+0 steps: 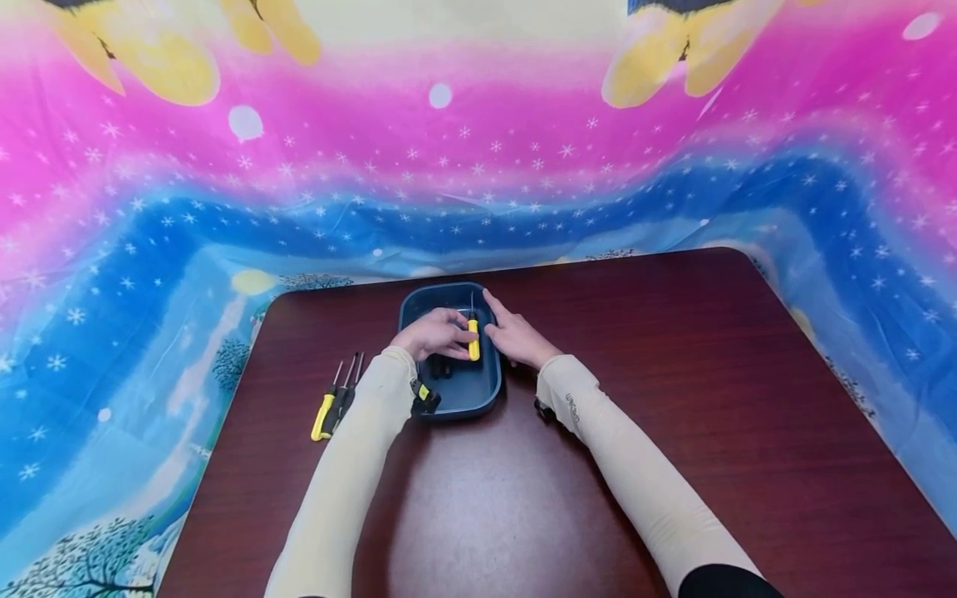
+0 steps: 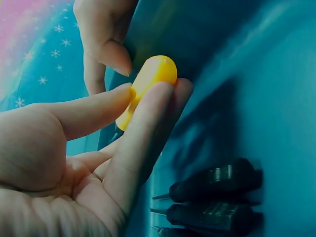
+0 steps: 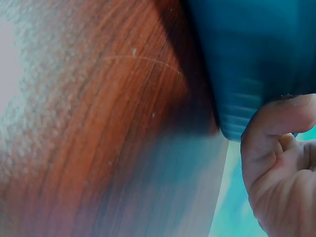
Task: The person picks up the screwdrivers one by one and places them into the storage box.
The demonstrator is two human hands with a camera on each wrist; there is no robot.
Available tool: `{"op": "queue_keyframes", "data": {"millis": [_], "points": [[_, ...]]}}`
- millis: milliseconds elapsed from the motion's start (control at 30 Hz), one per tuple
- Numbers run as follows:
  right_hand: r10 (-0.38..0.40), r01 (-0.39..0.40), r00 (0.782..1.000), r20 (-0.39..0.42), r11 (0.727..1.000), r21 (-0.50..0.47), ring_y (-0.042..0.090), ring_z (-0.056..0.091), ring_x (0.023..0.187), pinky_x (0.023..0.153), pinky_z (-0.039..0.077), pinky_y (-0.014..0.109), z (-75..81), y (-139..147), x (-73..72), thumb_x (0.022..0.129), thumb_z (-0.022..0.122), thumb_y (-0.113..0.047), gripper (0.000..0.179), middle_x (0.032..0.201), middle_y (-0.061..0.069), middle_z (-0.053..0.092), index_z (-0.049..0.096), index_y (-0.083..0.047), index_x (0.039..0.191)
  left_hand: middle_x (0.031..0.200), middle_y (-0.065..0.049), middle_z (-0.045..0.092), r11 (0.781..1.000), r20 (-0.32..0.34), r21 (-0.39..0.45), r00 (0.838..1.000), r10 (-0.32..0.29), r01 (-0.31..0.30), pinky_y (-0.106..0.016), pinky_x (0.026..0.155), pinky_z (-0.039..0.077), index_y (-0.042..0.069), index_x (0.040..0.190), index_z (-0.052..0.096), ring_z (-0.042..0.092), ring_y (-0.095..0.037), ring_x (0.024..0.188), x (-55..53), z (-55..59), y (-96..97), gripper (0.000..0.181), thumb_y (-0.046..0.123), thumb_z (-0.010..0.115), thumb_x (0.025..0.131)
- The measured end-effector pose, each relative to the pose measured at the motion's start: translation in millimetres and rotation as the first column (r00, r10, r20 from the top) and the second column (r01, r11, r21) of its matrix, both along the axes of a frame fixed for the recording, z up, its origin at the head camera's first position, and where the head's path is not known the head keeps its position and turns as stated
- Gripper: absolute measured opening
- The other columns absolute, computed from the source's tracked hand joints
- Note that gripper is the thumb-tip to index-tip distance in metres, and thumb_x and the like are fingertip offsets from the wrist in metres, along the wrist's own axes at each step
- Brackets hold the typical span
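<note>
My left hand (image 1: pixel 436 334) is over the blue plastic bin (image 1: pixel 478 407), pinching a screwdriver (image 1: pixel 473 336) by its yellow handle between thumb and fingers. The thin shaft points toward the far end of the bin; in the left wrist view the handle's rounded butt (image 2: pixel 163 69) faces the camera. Below it, black-handled screwdrivers (image 2: pixel 212 182) lie side by side on the bin floor. My right hand (image 1: pixel 519 336) is at the bin's right rim, its index finger stretched along the far corner. In the right wrist view its thumb (image 3: pixel 291 111) overlaps the bin wall.
Left of the bin, a yellow-handled screwdriver (image 1: pixel 324 415) and black-handled ones (image 1: pixel 344 400) lie on the dark red wooden table (image 1: pixel 673 374), partly beside my left sleeve (image 1: pixel 351 465). A printed cloth (image 1: pixel 478 166) hangs around the table's far and side edges.
</note>
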State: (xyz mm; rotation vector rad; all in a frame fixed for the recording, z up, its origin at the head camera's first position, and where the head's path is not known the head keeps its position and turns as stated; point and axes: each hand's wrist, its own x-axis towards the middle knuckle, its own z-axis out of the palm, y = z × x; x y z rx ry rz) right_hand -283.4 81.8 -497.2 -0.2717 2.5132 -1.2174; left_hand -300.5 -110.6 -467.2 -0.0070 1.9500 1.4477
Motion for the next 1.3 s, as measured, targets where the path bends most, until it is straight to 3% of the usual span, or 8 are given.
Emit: {"op": "queue_keyframes", "data": {"millis": [267, 567, 1033, 1300], "points": [[0.003, -0.003, 1.000, 0.002, 1.000, 0.006, 0.021, 0.044, 0.041, 0.051, 0.050, 0.039, -1.7, 1, -0.5, 0.108, 0.042, -0.024, 0.071, 0.058, 0.002, 0.044, 0.003, -0.040, 0.166, 0.101, -0.013, 0.065, 1.000, -0.006, -0.002, 1.000, -0.024, 0.024, -0.038, 0.086, 0.061, -0.003, 0.129, 0.052, 0.074, -0.018, 0.078, -5.7, -9.7, 1.5, 0.036, 0.010, 0.068, 0.100], [0.008, -0.009, 1.000, 0.012, 1.000, 0.013, 0.021, 0.045, 0.042, 0.051, 0.051, 0.040, -3.1, 0, -0.7, 0.110, 0.042, -0.025, 0.071, 0.060, 0.004, 0.047, 0.003, -0.041, 0.166, 0.098, -0.012, 0.069, 0.999, 0.010, -0.027, 1.000, -0.022, 0.022, -0.035, 0.083, 0.062, -0.002, 0.120, 0.057, 0.076, -0.018, 0.080, -4.5, -20.1, 1.3, 0.027, 0.009, 0.069, 0.099], [0.007, -0.007, 1.000, 0.012, 1.000, 0.007, 0.022, 0.045, 0.041, 0.051, 0.050, 0.039, -1.5, 0, -0.8, 0.110, 0.042, -0.023, 0.071, 0.057, 0.004, 0.047, 0.002, -0.040, 0.166, 0.098, -0.012, 0.069, 0.994, -0.064, -0.110, 0.998, 0.012, -0.019, -0.034, 0.079, 0.062, -0.005, 0.123, 0.059, 0.077, -0.021, 0.079, 0.0, -16.9, 6.8, 0.034, 0.007, 0.074, 0.095], [0.011, -0.011, 1.000, -0.001, 1.000, 0.018, 0.022, 0.045, 0.042, 0.050, 0.050, 0.038, -1.6, 0, -1.4, 0.109, 0.043, -0.022, 0.072, 0.058, 0.004, 0.048, 0.004, -0.039, 0.167, 0.105, -0.016, 0.073, 0.994, -0.108, -0.101, 0.994, 0.026, -0.037, -0.037, 0.086, 0.061, -0.005, 0.124, 0.064, 0.078, -0.026, 0.087, 2.8, -15.4, 9.2, 0.034, 0.000, 0.075, 0.092]]}}
